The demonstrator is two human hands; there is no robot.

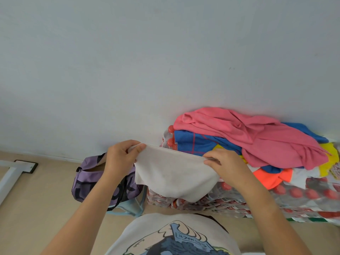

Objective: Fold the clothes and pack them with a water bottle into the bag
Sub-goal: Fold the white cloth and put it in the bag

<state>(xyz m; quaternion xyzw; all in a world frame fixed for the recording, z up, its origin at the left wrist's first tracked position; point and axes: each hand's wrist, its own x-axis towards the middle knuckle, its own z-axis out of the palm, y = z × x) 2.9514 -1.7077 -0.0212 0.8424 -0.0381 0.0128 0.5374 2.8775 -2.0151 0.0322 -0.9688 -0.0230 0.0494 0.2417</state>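
A folded white cloth (174,175) hangs in the air in front of me, stretched between both hands. My left hand (119,159) pinches its left top corner and my right hand (224,164) pinches its right top corner. Behind my left forearm a purple bag (86,183) with its zip open sits low on a pale blue stool (132,208). A pile of clothes lies on the right: a pink garment (248,133) on top, a blue one (195,142) under it, and an orange piece (272,177). Shrink-wrapped packs of red-capped water bottles (294,196) lie beneath the pile.
A white wall (165,61) rises right behind the pile and the bag. The beige floor (36,208) stretches to the left, where a white frame with a dark foot plate (25,166) stands. My printed shirt fills the bottom centre.
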